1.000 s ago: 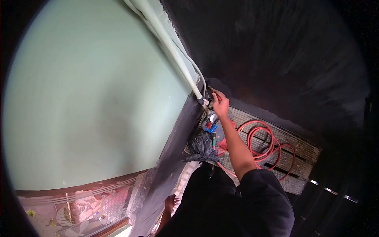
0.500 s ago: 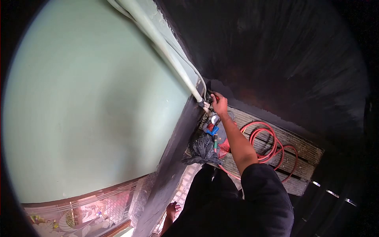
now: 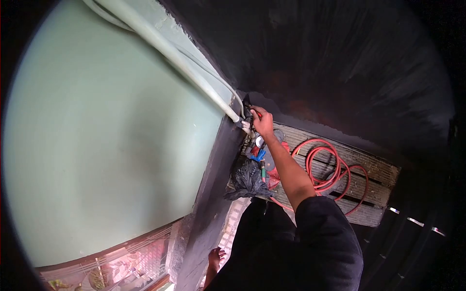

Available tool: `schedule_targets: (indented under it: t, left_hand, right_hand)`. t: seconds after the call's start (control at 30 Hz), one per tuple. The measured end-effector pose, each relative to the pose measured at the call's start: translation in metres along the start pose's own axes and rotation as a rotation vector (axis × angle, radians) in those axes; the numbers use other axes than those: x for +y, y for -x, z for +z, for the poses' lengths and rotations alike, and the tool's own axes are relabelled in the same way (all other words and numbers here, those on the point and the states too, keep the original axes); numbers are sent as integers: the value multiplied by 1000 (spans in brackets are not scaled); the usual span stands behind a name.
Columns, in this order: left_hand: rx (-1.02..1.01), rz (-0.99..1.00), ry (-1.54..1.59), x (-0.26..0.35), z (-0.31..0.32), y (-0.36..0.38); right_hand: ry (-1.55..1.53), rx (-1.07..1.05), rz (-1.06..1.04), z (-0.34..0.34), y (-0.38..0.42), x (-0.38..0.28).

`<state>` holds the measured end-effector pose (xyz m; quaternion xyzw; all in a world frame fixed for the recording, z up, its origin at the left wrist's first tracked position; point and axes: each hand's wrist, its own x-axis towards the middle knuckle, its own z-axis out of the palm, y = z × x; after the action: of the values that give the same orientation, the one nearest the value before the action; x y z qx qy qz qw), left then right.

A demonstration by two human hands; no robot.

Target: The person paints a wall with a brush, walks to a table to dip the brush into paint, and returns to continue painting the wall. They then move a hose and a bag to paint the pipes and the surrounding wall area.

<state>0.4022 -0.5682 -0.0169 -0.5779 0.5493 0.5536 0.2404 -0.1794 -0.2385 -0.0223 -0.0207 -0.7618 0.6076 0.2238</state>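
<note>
My right hand (image 3: 262,121) reaches into the corner at the wall, its fingers wrapped round a small tool with a red handle (image 3: 258,114). The tool's far end is hard to make out against the dark wall. Beside the hand, a thick pale pipe (image 3: 194,77) runs down to a fitting (image 3: 246,127). Just below lie a round white piece (image 3: 259,142), a blue item (image 3: 260,154) and a black plastic bag (image 3: 248,177). My left hand (image 3: 216,257) hangs low near my body, fingers apart, holding nothing.
A coiled red hose (image 3: 335,165) lies on the slatted wooden surface (image 3: 371,182) to the right. The pale green wall (image 3: 111,131) fills the left, with a window (image 3: 126,266) at its foot. A black wall (image 3: 349,63) stands behind the slats.
The view has shifted slightly, so the pipe appears further left. My right hand is still in the corner with the red-handled tool, its wrist turned a little. My left hand remains low.
</note>
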Motion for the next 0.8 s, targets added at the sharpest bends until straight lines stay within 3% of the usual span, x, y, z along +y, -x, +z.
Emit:
schedule_targets:
  t: [0.07,0.13,0.33,0.4,0.53,0.63,0.7,0.73,0.8]
  left_hand:
    - [2,12,-33,-1,-1,-3]
    - [-57,169,-297,-5,-3,0]
    - [-7,50,-114,13,6,17]
    - [24,46,-150,18,9,19]
    - [-52,162,-368,16,5,16]
    - [-10,25,-201,23,11,18]
    - [-33,254,-369,18,12,24]
    - [-32,253,-369,18,14,24]
    - [-5,13,-147,22,18,23]
  right_hand:
    - [26,17,10,-1,4,4]
    - [147,-114,138,2,5,8]
    - [7,14,26,-1,2,-7]
    - [40,-77,143,-4,5,-6]
    - [35,-42,102,-3,-1,-15]
    - [-21,-7,9,-5,-2,-17]
    - [-87,9,124,-3,-3,-14]
    - [-86,9,125,-2,-4,-11]
    - [-88,8,257,-5,-12,-19]
